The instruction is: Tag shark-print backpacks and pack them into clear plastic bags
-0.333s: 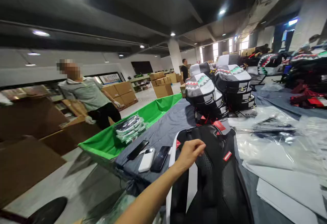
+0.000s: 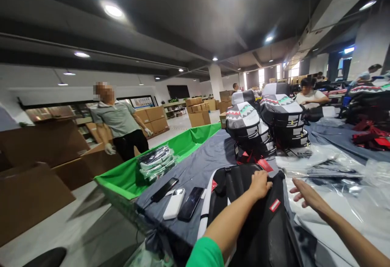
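Note:
A black backpack [image 2: 243, 181] with white side panels and a small red label lies on the table in front of me, its padded back and straps facing up. My left hand [image 2: 260, 184] is at its upper right part, fingers curled closed on the black strap area; the fingertips are partly hidden. To the right of the backpack, my right hand [image 2: 307, 194] hovers with fingers apart and nothing in them, over clear plastic bags [image 2: 332, 173]. Red tags [image 2: 264, 164] lie at the backpack's top edge.
Stacked backpacks [image 2: 246, 125] with a toothed pattern stand behind. On the left lie a white power bank [image 2: 174, 204] and dark phones [image 2: 191, 204]. A green bin [image 2: 122, 186] holds bagged goods [image 2: 157, 161] beside the table. A person [image 2: 117, 121] stands past it near cartons.
My left hand has moved right across the backpack to its upper right part. My right hand has come into view from the right. The view has shifted slightly.

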